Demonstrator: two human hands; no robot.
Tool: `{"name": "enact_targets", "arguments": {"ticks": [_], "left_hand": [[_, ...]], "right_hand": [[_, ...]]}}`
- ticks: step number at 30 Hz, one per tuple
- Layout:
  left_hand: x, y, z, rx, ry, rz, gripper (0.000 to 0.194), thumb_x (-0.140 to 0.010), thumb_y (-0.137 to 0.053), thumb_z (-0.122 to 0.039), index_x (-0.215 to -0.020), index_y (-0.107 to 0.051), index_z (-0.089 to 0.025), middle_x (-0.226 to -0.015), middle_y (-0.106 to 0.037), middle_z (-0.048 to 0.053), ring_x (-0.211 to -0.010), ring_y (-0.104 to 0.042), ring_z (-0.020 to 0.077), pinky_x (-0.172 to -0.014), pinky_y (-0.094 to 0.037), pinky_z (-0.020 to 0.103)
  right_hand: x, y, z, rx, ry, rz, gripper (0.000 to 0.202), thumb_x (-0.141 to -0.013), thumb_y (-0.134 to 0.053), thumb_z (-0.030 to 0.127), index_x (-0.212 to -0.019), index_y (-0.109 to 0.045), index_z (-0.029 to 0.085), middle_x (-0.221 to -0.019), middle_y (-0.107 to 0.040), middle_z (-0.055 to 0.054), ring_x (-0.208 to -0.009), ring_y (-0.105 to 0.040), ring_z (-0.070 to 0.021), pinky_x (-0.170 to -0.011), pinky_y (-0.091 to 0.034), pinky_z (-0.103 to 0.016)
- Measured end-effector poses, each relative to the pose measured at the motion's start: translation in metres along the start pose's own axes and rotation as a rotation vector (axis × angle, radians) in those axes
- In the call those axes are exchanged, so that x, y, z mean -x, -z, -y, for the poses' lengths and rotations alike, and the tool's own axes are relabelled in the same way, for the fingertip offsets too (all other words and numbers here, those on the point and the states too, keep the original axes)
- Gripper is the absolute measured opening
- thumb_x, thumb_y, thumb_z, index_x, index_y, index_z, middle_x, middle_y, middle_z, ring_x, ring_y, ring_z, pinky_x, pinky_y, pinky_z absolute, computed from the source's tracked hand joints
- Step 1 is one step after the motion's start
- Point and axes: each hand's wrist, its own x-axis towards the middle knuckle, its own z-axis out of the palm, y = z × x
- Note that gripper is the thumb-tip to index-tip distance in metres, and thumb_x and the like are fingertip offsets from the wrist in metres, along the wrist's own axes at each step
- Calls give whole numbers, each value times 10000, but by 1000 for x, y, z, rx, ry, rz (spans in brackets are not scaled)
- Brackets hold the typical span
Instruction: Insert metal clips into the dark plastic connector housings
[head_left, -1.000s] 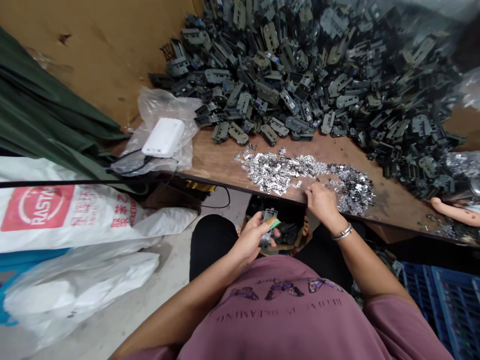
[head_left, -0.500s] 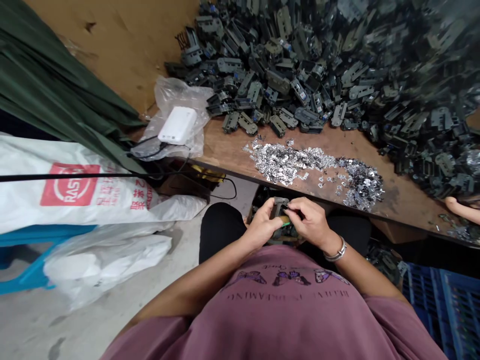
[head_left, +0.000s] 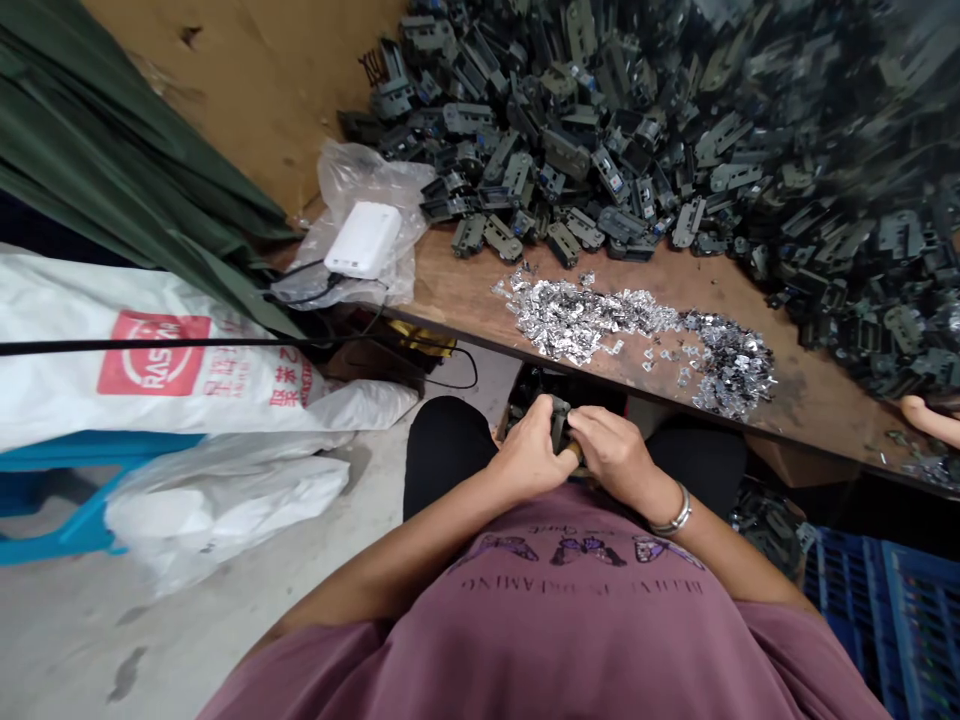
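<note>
Over my lap, close to the table's front edge, my left hand [head_left: 534,448] is closed around a small grey plastic housing [head_left: 559,415]. My right hand [head_left: 616,452] presses against the housing's right side with bent fingers, which cover much of it. A yellowish-brown piece [head_left: 574,449] shows between the two hands; what it belongs to is hidden. Beyond the hands, small shiny metal plates [head_left: 566,325] lie heaped on the wooden table [head_left: 442,280], with a darker heap of similar plates [head_left: 735,365] to the right.
A large pile of grey plastic housings [head_left: 566,150] fills the table's back. A white box with a cable [head_left: 364,240] lies on clear plastic at left. White sacks [head_left: 56,355] and a blue stool [head_left: 45,510] stand left. Blue crates [head_left: 922,610] sit right. Another person's hand [head_left: 926,415] shows far right.
My hands have closed in more tightly, and the right fingers now lie flatter over the housing. The housing looks turned and more covered. A green bit seen below it before is hidden.
</note>
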Motion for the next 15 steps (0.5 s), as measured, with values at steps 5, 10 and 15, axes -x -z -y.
{"name": "enact_targets", "arguments": {"ticks": [5, 10, 15], "left_hand": [[-4, 13, 3, -15, -192, -30, 213, -771, -687, -310, -708, -515, -202, -720, -485, -2, -689, -454, 163, -667, -337, 292], [-5, 25, 2, 59, -245, -176, 253, -835, -600, -302, -629, -492, -202, -671, -451, 0, -664, -430, 163, -694, -360, 298], [-6, 34, 10, 405, -40, -112, 255, -803, -641, -448, -857, -654, -199, -816, -602, 40, -824, -542, 209, -775, -440, 312]], "right_hand": [[-7, 19, -4, -107, -96, -84, 259, -936, -564, 193, -1181, -647, 187, -1115, -708, -132, -945, -703, -192, -839, -605, -349], [-5, 26, -4, -95, -161, -17, 180, -933, -574, 233, -1073, -684, 210, -917, -753, -67, -794, -720, -176, -722, -601, -312], [-7, 29, -10, -60, -170, 23, 152, -928, -575, 251, -995, -708, 220, -871, -761, -55, -743, -720, -177, -689, -594, -310]]}}
